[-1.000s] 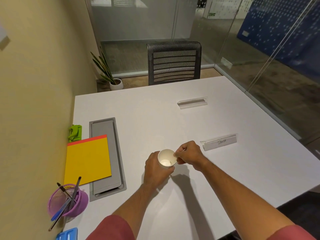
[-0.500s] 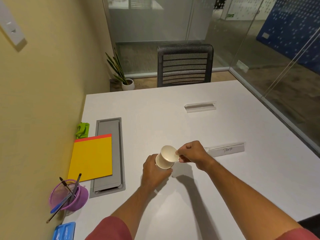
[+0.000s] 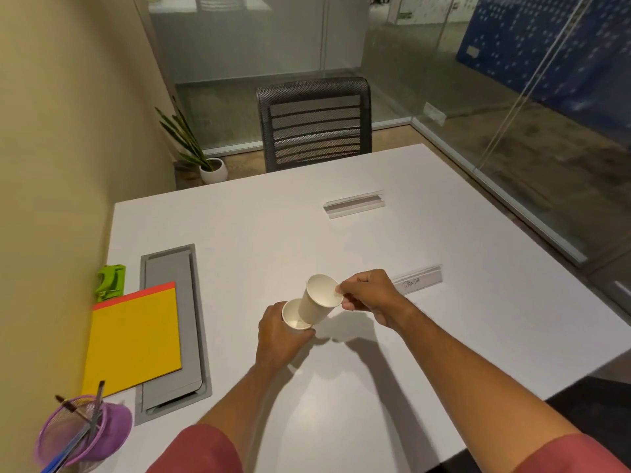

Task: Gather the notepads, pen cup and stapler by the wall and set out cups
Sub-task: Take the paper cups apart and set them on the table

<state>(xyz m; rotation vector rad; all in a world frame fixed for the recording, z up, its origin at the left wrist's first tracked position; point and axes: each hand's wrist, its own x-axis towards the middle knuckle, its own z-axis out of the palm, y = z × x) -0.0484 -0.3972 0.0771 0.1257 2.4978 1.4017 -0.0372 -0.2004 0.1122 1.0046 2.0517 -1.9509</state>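
My left hand (image 3: 278, 336) grips a white paper cup (image 3: 293, 319) just above the white table (image 3: 341, 254). My right hand (image 3: 370, 297) pinches the rim of a second white paper cup (image 3: 319, 300), tilted and lifted almost out of the first one. By the yellow wall on the left lie a yellow notepad with an orange top edge (image 3: 133, 337), a green stapler (image 3: 110, 281) behind it, and a purple mesh pen cup (image 3: 85, 430) with pens at the near corner.
A grey cable hatch (image 3: 170, 322) lies beside the notepad, partly under it. Two clear name-card holders (image 3: 418, 281) (image 3: 355, 203) stand on the table's right half. A black mesh chair (image 3: 314, 124) faces the far edge; a potted plant (image 3: 201, 155) and glass walls lie beyond.
My right hand has pulled the top cup up and to the right, out of the cup in my left hand, so two separate cups now show. The camera has tilted.
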